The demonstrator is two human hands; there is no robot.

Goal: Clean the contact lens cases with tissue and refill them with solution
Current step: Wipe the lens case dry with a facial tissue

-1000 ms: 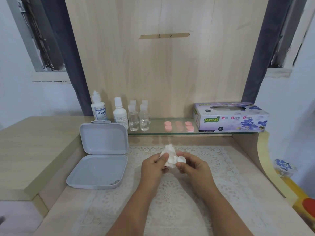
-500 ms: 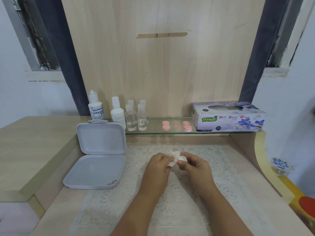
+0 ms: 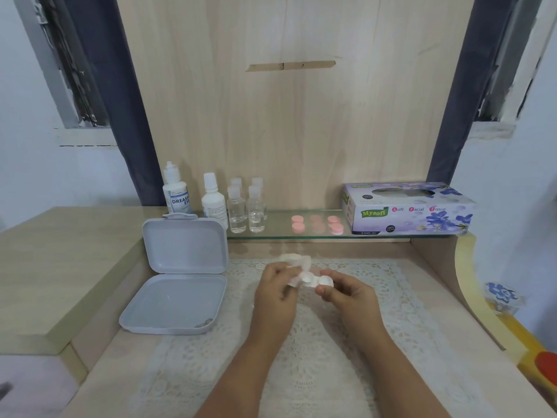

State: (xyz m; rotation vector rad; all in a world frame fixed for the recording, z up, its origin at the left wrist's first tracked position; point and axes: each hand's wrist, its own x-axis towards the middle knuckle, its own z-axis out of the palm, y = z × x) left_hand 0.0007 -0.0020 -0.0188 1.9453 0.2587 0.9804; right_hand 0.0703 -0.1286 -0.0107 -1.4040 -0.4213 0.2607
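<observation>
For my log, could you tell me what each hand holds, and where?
Left hand pinches crumpled tissue; right hand grips lens case by its right well.

Matt pale wood-grain worktop (image 3: 99, 351); white lace cloth (image 3: 304, 357); smooth grey plastic box (image 3: 177, 303); glossy glass shelf (image 3: 280, 229); printed card tissue box (image 3: 407, 211).

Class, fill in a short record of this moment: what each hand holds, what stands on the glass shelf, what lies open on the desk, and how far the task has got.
Left hand: grips a crumpled tissue
Right hand: holds the white lens case
Glass shelf: two white solution bottles, small clear bottles, pink caps, tissue box
Desk: open grey box, left of the hands
Surface under hands: lace mat
Task stage: wiping the case; solution bottles untouched
</observation>
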